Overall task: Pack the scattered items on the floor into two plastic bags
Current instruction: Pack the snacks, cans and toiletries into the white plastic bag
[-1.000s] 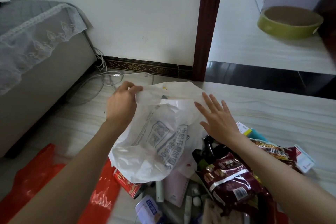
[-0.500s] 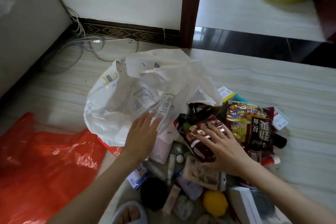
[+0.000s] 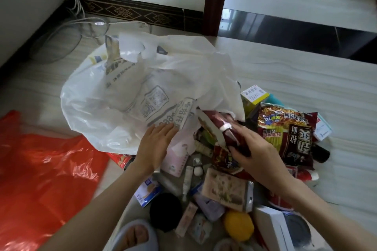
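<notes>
Two hands are working: the left hand (image 3: 156, 144) is lying flat on the white bag (image 3: 130, 96), the right hand (image 3: 256, 150) is gripping a maroon snack packet (image 3: 221, 128) at its mouth, which probably needs widening next.

Lay crumpled and open on the floor: white printed plastic bag (image 3: 126, 98); beside it, flattened red plastic bag (image 3: 40, 171); near both, heaped snack packets (image 3: 285, 132).

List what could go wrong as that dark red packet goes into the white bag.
1. The left hand only lies flat on the white bag, so its limp mouth may fold shut against the packet.
2. The right hand lifts the dark red packet from a crowded pile; neighbouring snack packets may slide.
</notes>
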`<state>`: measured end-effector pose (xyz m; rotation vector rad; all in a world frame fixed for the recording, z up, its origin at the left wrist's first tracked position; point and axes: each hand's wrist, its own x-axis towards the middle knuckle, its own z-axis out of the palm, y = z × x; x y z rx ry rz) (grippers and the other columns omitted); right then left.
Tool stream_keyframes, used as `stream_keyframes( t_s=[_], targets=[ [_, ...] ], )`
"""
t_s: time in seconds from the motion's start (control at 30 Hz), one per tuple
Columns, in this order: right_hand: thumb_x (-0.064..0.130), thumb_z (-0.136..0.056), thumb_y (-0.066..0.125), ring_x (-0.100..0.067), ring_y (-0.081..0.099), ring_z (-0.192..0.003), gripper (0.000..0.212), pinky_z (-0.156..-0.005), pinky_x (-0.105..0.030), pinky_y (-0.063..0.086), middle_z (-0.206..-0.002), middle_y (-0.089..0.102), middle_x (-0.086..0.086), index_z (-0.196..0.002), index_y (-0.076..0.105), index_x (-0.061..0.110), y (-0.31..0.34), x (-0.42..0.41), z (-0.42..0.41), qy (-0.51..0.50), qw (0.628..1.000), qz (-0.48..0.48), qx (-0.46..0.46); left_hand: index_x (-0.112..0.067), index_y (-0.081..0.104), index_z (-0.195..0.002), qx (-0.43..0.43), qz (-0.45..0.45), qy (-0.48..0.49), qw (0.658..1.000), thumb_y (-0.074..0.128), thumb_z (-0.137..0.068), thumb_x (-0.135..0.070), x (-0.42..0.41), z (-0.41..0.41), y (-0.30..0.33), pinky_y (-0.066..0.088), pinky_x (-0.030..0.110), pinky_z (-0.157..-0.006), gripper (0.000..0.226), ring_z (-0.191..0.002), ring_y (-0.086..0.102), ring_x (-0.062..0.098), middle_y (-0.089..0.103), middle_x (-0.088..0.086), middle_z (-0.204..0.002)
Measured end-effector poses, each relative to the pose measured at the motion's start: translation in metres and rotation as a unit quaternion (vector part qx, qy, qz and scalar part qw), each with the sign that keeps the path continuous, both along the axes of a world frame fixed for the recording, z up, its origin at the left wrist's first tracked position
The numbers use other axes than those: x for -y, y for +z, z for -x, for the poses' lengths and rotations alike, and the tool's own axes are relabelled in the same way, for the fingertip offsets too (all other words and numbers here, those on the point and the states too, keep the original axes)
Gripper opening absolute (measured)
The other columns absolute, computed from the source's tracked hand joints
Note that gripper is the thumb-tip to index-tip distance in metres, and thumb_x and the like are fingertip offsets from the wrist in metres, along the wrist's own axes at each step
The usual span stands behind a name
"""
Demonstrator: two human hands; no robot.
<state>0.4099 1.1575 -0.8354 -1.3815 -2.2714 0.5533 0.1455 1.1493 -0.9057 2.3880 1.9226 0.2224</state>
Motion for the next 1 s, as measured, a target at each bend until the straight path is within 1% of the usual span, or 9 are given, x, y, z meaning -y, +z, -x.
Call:
stream_keyframes(
  t_s=[0.1, 0.27, 0.37, 0.47, 0.53, 0.63, 0.73, 0.83, 1.0],
  targets=[
    [0.034, -0.082, 0.055, -0.024, 0.054, -0.120, 0.056, -0.099, -0.039, 0.046, -0.134, 0.053, -0.009, -0.134, 0.045, 0.014, 0.021, -0.006, 0.032, 0.038, 0.999, 0.001, -0.028, -0.012, 0.065, -0.113, -0.034, 0.002, -0.018, 0.999, 0.071, -0.053, 0.011, 0.011, 0.010, 0.006, 0.042, 0.061, -0.090, 0.064, -0.101, 0.064, 0.034, 0.067, 0.013, -0.113],
    [0.027, -0.086, 0.058, -0.021, 0.059, -0.109, 0.053, -0.092, -0.041, 0.051, -0.125, 0.059, -0.007, -0.136, 0.042, 0.016, 0.036, -0.019, 0.105, 0.035, 0.978, 0.126, -0.160, -0.015, 0.066, -0.111, 0.018, 0.002, 0.003, 1.000, 0.078, -0.044, 0.010, 0.026, 0.016, 0.016, 0.053, 0.043, -0.081, 0.072, -0.095, 0.068, 0.026, 0.069, 0.008, -0.110],
    [0.026, -0.088, 0.058, -0.024, 0.051, -0.120, 0.057, -0.098, -0.043, 0.046, -0.138, 0.049, -0.006, -0.140, 0.036, 0.018, 0.038, -0.032, 0.141, 0.053, 0.989, 0.057, -0.124, -0.010, 0.067, -0.110, 0.058, 0.001, -0.003, 0.998, 0.073, -0.028, 0.017, 0.028, 0.019, 0.020, 0.055, 0.040, -0.076, 0.086, -0.090, 0.070, 0.021, 0.071, 0.007, -0.105],
    [0.027, -0.089, 0.056, -0.025, 0.048, -0.125, 0.059, -0.099, -0.041, 0.045, -0.144, 0.043, -0.004, -0.142, 0.032, 0.020, 0.033, -0.048, 0.167, 0.071, 0.991, 0.029, -0.109, -0.012, 0.068, -0.108, 0.082, 0.002, -0.009, 0.997, 0.072, -0.030, 0.017, 0.027, 0.024, 0.021, 0.055, 0.037, -0.077, 0.084, -0.090, 0.070, 0.020, 0.071, 0.004, -0.104],
    [0.025, -0.090, 0.054, -0.028, 0.044, -0.127, 0.055, -0.102, -0.045, 0.040, -0.144, 0.043, -0.006, -0.141, 0.034, 0.019, 0.019, -0.066, 0.172, 0.089, 0.996, -0.018, -0.025, -0.012, 0.069, -0.105, 0.092, 0.001, -0.020, 0.996, 0.073, -0.030, 0.016, 0.027, 0.025, 0.020, 0.055, 0.036, -0.076, 0.081, -0.087, 0.070, 0.020, 0.072, 0.004, -0.102],
    [0.034, -0.088, 0.055, -0.030, 0.038, -0.130, 0.053, -0.107, -0.048, 0.028, -0.143, 0.041, -0.008, -0.138, 0.039, 0.024, -0.007, -0.089, 0.168, 0.103, 0.969, -0.067, 0.214, -0.013, 0.070, -0.103, 0.091, -0.004, -0.035, 0.995, 0.074, -0.026, 0.013, 0.031, 0.026, 0.018, 0.056, 0.032, -0.071, 0.081, -0.082, 0.071, 0.020, 0.073, 0.003, -0.097],
    [0.039, -0.080, 0.064, -0.028, 0.053, -0.110, 0.042, -0.088, -0.041, 0.043, -0.121, 0.057, -0.009, -0.119, 0.057, 0.024, -0.024, -0.082, 0.171, 0.040, 0.935, -0.094, 0.340, -0.014, 0.072, -0.099, 0.085, -0.020, -0.028, 0.996, 0.073, -0.024, 0.014, 0.031, 0.027, 0.014, 0.056, 0.030, -0.068, 0.080, -0.081, 0.071, 0.020, 0.074, 0.002, -0.094],
    [0.030, -0.087, 0.058, -0.030, 0.041, -0.124, 0.048, -0.095, -0.041, 0.042, -0.131, 0.048, -0.012, -0.130, 0.046, 0.014, -0.036, -0.078, 0.174, 0.050, 0.961, 0.063, 0.264, -0.012, 0.072, -0.095, 0.082, -0.028, -0.010, 0.996, 0.077, -0.029, 0.013, 0.031, 0.029, 0.014, 0.056, 0.030, -0.066, 0.071, -0.079, 0.071, 0.021, 0.074, 0.003, -0.092],
    [0.026, -0.090, 0.053, -0.027, 0.016, -0.142, 0.070, -0.113, -0.041, 0.021, -0.156, 0.012, -0.005, -0.147, 0.014, 0.019, -0.027, -0.056, 0.164, 0.040, 0.950, 0.270, 0.148, -0.005, 0.069, -0.099, 0.091, 0.001, 0.010, 0.996, 0.076, -0.049, 0.013, 0.037, 0.038, 0.020, 0.056, 0.039, -0.071, 0.053, -0.083, 0.070, 0.029, 0.072, 0.012, -0.096]
  ],
)
